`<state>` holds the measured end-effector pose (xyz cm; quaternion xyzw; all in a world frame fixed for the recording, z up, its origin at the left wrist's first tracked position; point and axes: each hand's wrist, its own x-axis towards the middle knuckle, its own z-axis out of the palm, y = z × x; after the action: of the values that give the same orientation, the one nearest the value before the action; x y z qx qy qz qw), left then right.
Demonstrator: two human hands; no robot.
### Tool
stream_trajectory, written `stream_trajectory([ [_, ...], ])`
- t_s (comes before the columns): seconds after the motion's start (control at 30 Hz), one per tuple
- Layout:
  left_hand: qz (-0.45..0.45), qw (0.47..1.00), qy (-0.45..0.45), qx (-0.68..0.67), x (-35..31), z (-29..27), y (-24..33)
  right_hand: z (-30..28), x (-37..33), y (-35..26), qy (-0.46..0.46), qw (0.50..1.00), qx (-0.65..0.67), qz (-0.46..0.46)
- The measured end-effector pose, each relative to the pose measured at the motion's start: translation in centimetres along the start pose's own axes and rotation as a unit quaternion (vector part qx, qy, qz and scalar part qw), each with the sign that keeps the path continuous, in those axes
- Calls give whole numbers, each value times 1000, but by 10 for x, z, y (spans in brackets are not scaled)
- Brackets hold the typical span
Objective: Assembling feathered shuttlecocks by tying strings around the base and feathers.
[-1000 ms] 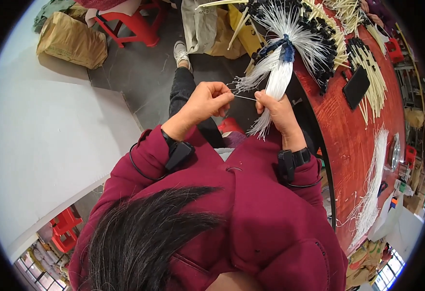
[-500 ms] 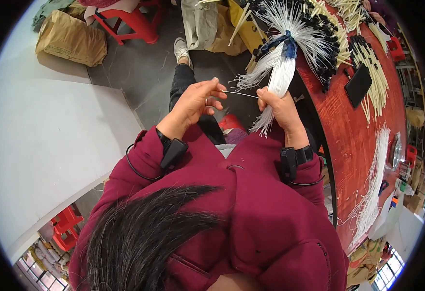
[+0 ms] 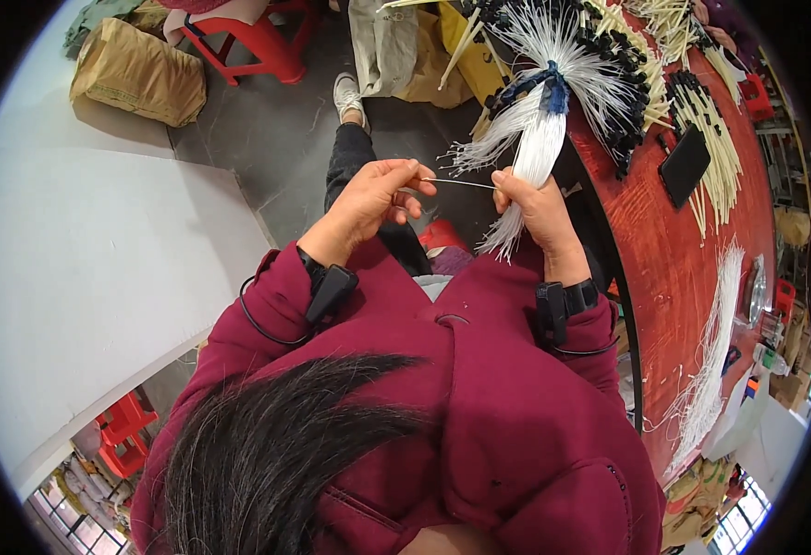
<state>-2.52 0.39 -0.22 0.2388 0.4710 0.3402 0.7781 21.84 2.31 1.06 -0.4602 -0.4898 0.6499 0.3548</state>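
Observation:
My right hand [image 3: 532, 201] is closed around the lower part of a bundle of white cords [image 3: 537, 150]. A dark blue cloth strip [image 3: 552, 90] ties this bundle higher up, and loose ends fan out above and below. One thin white cord [image 3: 466, 182] runs level from the thumb of my right hand to my left hand [image 3: 378, 196]. Thumb and index finger of my left hand pinch its end, while the other fingers curl loosely. Both hands are above my lap, the bundle's top resting by the red table's [image 3: 651, 268] edge.
On the table lie a black phone [image 3: 685, 166], pale sticks with black ends [image 3: 706, 120] and a second spread of white cords [image 3: 715, 342]. A white board surface [image 3: 100, 268] is at my left. A red stool [image 3: 253, 51] and a brown paper sack [image 3: 137, 72] stand farther off.
My left hand has shifted very slightly right, and the single cord between my hands looks a little straighter. The right hand keeps its grip on the bundle.

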Motion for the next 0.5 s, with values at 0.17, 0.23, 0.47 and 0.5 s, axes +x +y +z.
stream_trajectory([
  [0.17, 53, 991, -2, 125, -8, 12, 5, 0, -1, -3, -2, 1000, -1, 3],
  [0.23, 53, 981, -37, 185, -4, 6, 3, 0, -1, -3, -3, 1000, -4, 4],
  [0.47, -68, 987, -144, -22, -8, -12, -6, -2, 0, -2, 15, 1000, -13, 8],
  [0.5, -85, 975, -184, -90, -11, -11, -9, -2, 0, -1, 16, 1000, -14, 8],
])
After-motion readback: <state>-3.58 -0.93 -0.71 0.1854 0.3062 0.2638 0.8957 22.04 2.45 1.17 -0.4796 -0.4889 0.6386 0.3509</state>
